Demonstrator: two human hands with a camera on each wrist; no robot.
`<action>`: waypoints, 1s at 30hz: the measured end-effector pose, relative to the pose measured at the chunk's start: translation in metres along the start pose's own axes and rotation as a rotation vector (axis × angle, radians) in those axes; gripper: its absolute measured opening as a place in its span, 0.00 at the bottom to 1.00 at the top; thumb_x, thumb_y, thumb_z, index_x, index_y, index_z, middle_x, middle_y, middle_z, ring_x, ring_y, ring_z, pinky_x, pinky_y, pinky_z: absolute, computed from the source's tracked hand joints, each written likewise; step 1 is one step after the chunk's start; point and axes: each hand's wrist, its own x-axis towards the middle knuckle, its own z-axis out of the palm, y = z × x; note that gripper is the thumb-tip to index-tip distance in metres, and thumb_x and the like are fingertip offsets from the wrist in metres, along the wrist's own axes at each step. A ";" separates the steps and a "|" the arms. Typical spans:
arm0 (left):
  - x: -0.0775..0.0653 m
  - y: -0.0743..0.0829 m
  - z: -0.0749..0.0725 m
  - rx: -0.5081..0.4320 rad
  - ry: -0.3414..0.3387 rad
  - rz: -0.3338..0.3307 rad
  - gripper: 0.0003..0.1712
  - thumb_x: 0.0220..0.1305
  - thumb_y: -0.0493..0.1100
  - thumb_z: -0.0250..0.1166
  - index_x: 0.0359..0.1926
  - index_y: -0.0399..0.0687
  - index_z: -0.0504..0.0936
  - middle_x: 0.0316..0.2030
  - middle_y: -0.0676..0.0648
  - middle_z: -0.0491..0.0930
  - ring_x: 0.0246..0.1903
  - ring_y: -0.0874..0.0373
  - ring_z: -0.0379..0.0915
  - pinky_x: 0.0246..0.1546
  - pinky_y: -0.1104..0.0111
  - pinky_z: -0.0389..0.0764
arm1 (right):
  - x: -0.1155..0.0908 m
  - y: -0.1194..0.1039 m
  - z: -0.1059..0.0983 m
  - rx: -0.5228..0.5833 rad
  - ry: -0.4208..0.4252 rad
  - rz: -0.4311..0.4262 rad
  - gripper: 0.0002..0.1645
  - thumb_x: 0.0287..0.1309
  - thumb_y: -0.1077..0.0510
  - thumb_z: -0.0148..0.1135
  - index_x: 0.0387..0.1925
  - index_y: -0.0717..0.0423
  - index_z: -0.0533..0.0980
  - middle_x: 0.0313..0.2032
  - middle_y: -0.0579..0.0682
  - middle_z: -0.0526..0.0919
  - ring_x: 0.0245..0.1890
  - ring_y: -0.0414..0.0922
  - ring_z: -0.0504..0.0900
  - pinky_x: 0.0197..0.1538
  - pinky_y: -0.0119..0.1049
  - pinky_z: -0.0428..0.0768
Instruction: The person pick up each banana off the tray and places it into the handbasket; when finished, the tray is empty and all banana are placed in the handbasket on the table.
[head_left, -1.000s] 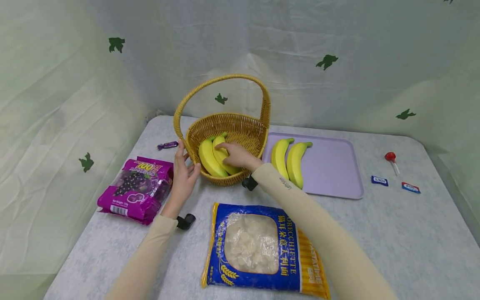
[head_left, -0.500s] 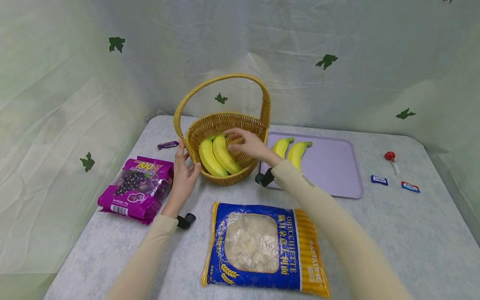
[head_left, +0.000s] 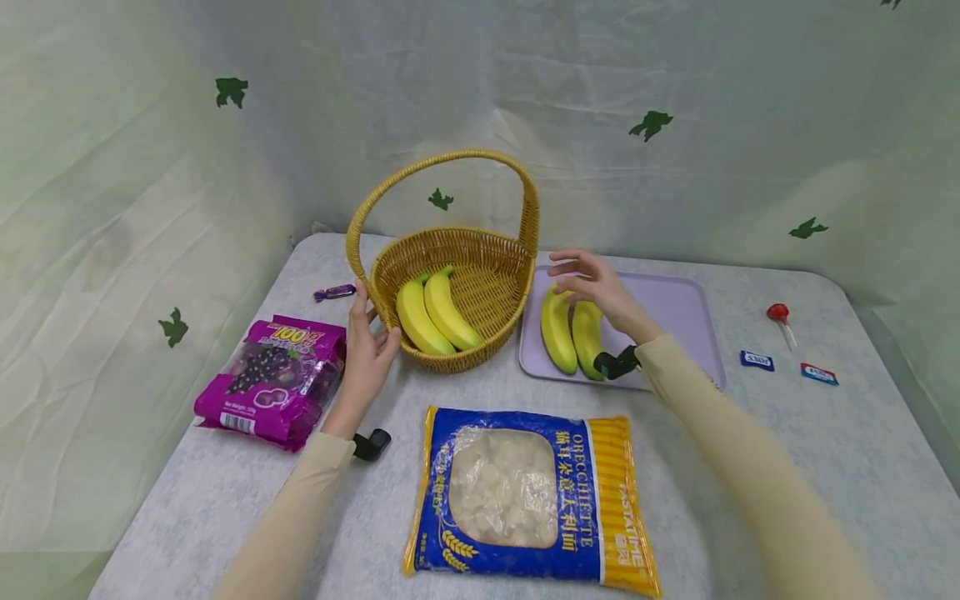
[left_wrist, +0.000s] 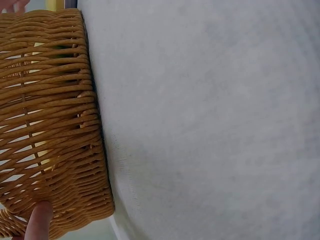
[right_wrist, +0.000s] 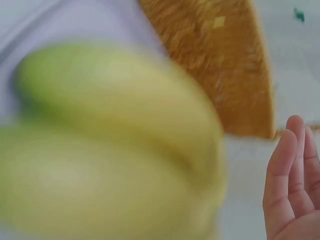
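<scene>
My left hand (head_left: 366,354) touches the left side of a wicker basket (head_left: 491,279), near the base of its tall handle. A fingertip (left_wrist: 39,220) rests against the outer weave in the left wrist view; the other fingers are mostly hidden there. Two bananas (head_left: 422,317) lie side by side inside the basket. To the right, my right hand (head_left: 600,292) is above the lilac tray (head_left: 671,308), holding nothing. Below it lie two more bananas (head_left: 557,333), their stem ends partly covered. They loom blurred in the right wrist view, beside extended fingers (right_wrist: 279,185).
A blue and yellow orecchiette bag (head_left: 502,492) lies in front. At left are a purple candy bag (head_left: 273,375) and a wrapped candy (head_left: 334,292). A red lollipop (head_left: 778,314), a blue packet (head_left: 757,361) and a red-blue packet (head_left: 819,373) lie at right.
The right hand has let go of a banana in the basket, lifted away and moved right to above the tray. My left hand has stayed at the basket.
</scene>
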 end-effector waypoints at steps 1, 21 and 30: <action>0.000 0.000 0.000 0.000 0.000 0.003 0.43 0.68 0.26 0.51 0.72 0.34 0.33 0.70 0.29 0.37 0.65 0.30 0.49 0.52 0.43 0.72 | -0.005 0.004 -0.007 -0.005 0.019 0.009 0.26 0.66 0.62 0.55 0.64 0.61 0.66 0.56 0.67 0.72 0.46 0.57 0.78 0.47 0.48 0.78; -0.001 0.001 0.000 0.005 0.000 -0.014 0.44 0.67 0.25 0.52 0.72 0.34 0.33 0.70 0.29 0.38 0.65 0.31 0.49 0.52 0.42 0.71 | -0.058 0.051 -0.063 -0.157 0.096 0.189 0.30 0.65 0.62 0.56 0.67 0.63 0.61 0.52 0.70 0.72 0.38 0.47 0.82 0.38 0.36 0.82; 0.000 -0.001 0.000 -0.015 -0.008 -0.029 0.44 0.67 0.26 0.51 0.73 0.37 0.32 0.71 0.30 0.37 0.65 0.32 0.48 0.53 0.43 0.70 | -0.052 0.047 -0.050 -0.281 -0.019 0.251 0.35 0.66 0.54 0.57 0.70 0.55 0.58 0.53 0.68 0.71 0.37 0.54 0.81 0.38 0.40 0.82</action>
